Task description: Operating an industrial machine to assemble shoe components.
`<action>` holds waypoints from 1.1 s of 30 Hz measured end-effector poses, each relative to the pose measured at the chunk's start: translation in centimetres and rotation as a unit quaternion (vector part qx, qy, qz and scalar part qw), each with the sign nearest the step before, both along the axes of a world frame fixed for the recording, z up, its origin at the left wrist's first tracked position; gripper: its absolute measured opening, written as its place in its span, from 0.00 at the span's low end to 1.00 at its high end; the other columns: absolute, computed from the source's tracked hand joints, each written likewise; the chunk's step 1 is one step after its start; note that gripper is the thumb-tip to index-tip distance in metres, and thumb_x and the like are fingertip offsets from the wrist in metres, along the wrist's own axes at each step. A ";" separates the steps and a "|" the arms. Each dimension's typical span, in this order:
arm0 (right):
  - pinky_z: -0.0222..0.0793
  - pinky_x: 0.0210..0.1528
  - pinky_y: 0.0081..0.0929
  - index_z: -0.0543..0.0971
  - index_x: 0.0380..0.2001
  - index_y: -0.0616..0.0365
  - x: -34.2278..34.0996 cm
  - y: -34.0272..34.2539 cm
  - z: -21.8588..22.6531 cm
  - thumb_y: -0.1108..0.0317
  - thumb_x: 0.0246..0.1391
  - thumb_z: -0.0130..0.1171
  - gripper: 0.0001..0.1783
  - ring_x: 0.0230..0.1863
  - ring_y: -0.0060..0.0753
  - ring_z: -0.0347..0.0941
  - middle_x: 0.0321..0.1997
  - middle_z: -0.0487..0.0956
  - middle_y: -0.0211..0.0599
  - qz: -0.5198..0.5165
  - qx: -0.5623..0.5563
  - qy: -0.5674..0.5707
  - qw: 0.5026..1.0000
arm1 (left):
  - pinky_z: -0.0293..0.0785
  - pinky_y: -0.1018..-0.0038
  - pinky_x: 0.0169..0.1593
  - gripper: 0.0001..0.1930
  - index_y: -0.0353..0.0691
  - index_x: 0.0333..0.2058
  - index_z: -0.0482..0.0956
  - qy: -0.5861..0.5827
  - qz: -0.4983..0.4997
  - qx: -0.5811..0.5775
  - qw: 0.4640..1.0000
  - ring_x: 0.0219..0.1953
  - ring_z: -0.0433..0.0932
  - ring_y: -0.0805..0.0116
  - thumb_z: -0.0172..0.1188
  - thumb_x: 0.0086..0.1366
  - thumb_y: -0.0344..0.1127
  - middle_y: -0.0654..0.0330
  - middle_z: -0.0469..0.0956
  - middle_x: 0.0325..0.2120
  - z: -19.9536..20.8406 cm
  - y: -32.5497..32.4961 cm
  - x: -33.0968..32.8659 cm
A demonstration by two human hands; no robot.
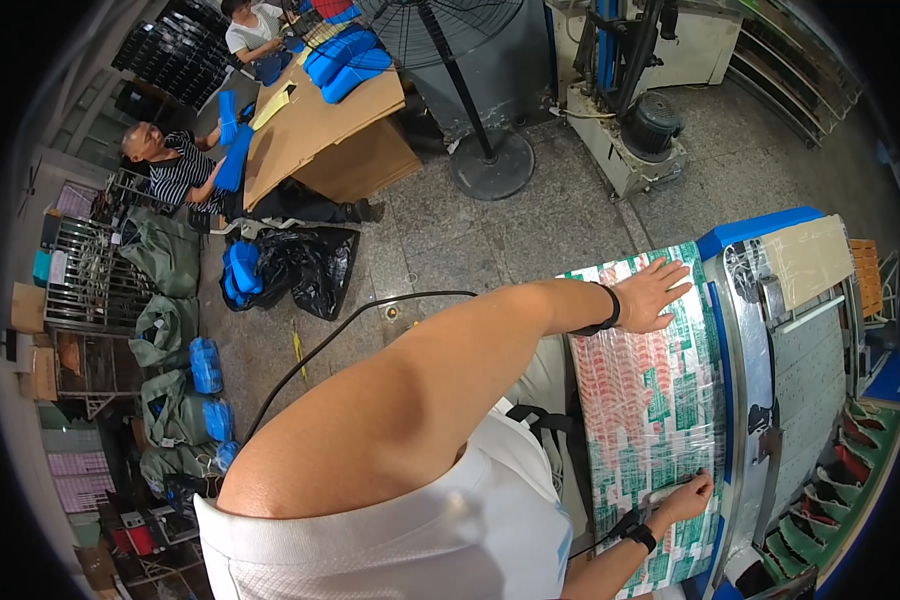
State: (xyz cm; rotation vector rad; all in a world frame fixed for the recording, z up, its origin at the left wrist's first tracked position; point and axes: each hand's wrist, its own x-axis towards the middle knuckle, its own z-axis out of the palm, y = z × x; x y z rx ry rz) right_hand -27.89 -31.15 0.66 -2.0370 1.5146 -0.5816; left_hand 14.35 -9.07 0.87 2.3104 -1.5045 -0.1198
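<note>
My left hand (pixel 654 296) lies flat, fingers spread, on the far end of a work surface (pixel 635 400) covered with green, white and red printed sheets under clear wrap. A black band circles that wrist. Lower down, my right hand (pixel 685 499) rests over the near part of the same surface, its fingers curled together. Whatever sits between those fingers, if anything, is too small to make out. A dark watch (pixel 642 539) is on the right wrist. Beside the right hand lies a small dark object (pixel 625 525), its kind unclear.
Right of the surface runs a machine with a metal rail (pixel 745 370) and grey bed (pixel 815 380). A green shelf (pixel 875 470) beyond holds several red and dark pieces. Two people sit at a cardboard-covered table (pixel 330 130) with blue pieces. A fan stand (pixel 492 165) and black bag (pixel 315 265) occupy the floor.
</note>
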 end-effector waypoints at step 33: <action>0.82 0.50 0.39 0.91 0.50 0.55 -0.2 -0.2 -0.3 0.51 0.79 0.53 0.23 0.49 0.38 0.89 0.50 0.92 0.37 0.003 0.002 0.018 1.000 | 0.39 0.42 0.86 0.39 0.36 0.80 0.58 -0.005 0.004 -0.009 1.000 0.85 0.44 0.41 0.49 0.80 0.54 0.41 0.50 0.83 -0.1 0.0 -0.1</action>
